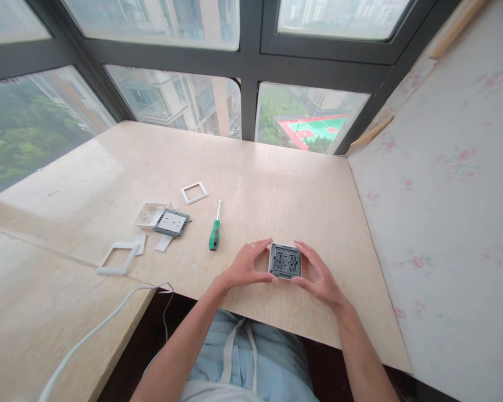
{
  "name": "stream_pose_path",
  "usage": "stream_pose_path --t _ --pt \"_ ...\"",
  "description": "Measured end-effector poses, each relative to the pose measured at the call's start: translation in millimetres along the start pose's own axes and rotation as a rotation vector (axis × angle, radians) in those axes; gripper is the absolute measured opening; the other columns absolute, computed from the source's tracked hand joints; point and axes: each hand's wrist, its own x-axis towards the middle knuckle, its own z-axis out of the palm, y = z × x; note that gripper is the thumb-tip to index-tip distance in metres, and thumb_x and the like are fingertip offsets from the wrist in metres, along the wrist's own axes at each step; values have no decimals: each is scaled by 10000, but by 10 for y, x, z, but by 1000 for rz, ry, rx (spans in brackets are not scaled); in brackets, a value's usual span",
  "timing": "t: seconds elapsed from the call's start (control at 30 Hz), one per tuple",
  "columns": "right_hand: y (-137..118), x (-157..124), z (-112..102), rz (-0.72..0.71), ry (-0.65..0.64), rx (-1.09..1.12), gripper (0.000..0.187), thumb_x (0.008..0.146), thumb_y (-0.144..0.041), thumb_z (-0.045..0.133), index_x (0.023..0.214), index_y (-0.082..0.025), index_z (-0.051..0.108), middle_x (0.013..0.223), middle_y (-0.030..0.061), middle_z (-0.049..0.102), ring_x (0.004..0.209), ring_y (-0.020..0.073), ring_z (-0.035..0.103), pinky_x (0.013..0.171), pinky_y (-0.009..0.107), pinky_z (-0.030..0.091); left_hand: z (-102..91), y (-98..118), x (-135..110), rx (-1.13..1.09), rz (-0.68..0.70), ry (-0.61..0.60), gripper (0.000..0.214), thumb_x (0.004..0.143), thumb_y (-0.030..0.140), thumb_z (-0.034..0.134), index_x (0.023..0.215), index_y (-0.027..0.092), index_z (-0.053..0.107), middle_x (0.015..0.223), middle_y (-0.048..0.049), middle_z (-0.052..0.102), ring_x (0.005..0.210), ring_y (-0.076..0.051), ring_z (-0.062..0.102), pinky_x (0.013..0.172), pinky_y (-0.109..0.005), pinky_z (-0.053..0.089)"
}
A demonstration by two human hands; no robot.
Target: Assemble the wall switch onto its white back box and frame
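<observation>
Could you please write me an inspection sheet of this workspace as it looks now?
Surface: beige marbled table, in two slabs with a seam.
Job's things: grey module, held between both hands.
Clutter: green screwdriver; second module on a white box; small frame; large frame.
Grippers: left hand and right hand each grip one side of the module.
Cables: white cable trailing off the near edge.
Surroundings: windows behind; floral wall on the right.
</observation>
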Motion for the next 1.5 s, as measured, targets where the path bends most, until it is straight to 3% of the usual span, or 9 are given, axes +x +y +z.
stream_pose_path --t 0.17,0.3,0.37,0.53,0.6,0.7,0.8,1.2,1.5 --pt "128 -27 40 75 40 116 674 865 -484 678 1463 -312 420 1536 103 413 1409 335 406 1155 553 368 -35 39 -68 -181 -28 40 820 738 479 801 1437 238 447 1423 -135 546 1190 -269 601 1074 -472 425" --pt "182 -32 72 165 123 247 573 903 -526 609 1415 -307 476 1500 110 465 1315 308 527 1113 516 433 -147 55 -271 -357 -62 164 571 821 407 730 1331 228 548 1332 -123 604 1093 -226 647 923 -377 528" --pt "187 -31 75 200 156 274 506 930 -529 565 1382 -308 512 1471 101 504 1287 289 558 1092 489 459 -271 38 -413 -355 -101 310 441 850 384 692 1246 210 607 1258 -116 647 1028 -211 671 865 -344 540" --pt "175 -27 58 251 212 240 479 925 -570 539 1302 -278 589 1409 105 566 1203 289 619 1029 460 508 -695 -130 -753 -80 -348 840 267 865 360 605 1035 168 681 1026 -87 729 884 -198 690 784 -325 549" --pt "167 -25 52 276 229 232 496 912 -589 544 1281 -263 604 1386 112 585 1181 296 632 1023 458 509 -825 -236 -859 87 -461 937 254 857 332 579 1027 170 677 1021 -85 732 877 -210 690 769 -336 550" --pt "152 -19 47 320 249 234 520 890 -607 562 1261 -246 612 1366 121 602 1171 301 638 1013 450 515 -921 -389 -971 366 -592 879 260 845 273 568 1062 180 677 1029 -92 735 942 -247 679 841 -383 537" --pt "137 -10 43 342 264 235 531 876 -612 579 1248 -235 617 1346 127 616 1158 299 646 1006 442 520 -955 -491 -1018 516 -626 836 295 839 231 569 1108 167 672 1067 -117 725 1028 -282 654 946 -421 500" --pt "114 -22 67 348 300 226 511 864 -607 600 1190 -216 644 1235 127 675 1110 291 662 994 448 526 -1138 -594 -993 594 -667 772 368 863 112 501 1182 167 677 1049 -121 734 993 -289 668 892 -404 523" --pt "115 -32 73 348 305 240 516 855 -602 615 1192 -211 643 1226 133 681 1113 291 659 1005 463 517 -1164 -603 -1006 613 -643 715 328 871 160 568 1187 182 651 990 -77 738 966 -244 666 873 -346 518"
